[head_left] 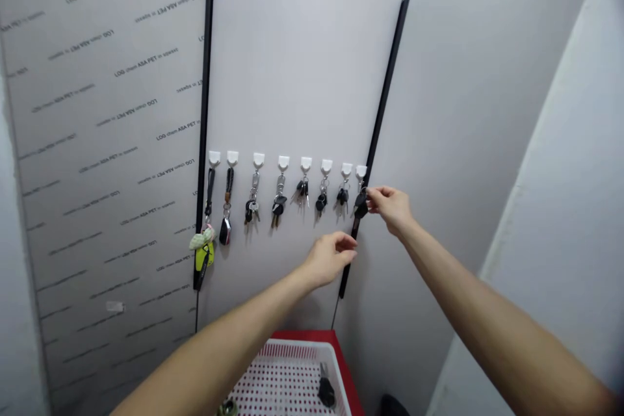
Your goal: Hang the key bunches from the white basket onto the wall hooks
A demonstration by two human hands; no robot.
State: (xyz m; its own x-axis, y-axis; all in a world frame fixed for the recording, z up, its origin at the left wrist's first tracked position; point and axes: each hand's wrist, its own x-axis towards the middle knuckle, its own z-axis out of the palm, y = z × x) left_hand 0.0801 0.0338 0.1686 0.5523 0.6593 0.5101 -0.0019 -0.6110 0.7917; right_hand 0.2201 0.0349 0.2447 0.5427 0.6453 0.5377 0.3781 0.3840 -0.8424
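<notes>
A row of several white hooks (283, 162) runs across a grey wall panel, each with a key bunch hanging from it. My right hand (391, 206) pinches the black key bunch (361, 203) that hangs at the rightmost hook (361, 171). My left hand (329, 259) hovers below and left of it, fingers loosely curled, holding nothing I can see. The leftmost bunch carries a yellow and pale green tag (203, 248).
Below stands a white perforated basket (287, 377) on a red surface (347, 364), with a black key (325, 391) inside. Two black vertical strips (383, 104) run down the panel edges. A protective-film sheet covers the left panel (97, 143).
</notes>
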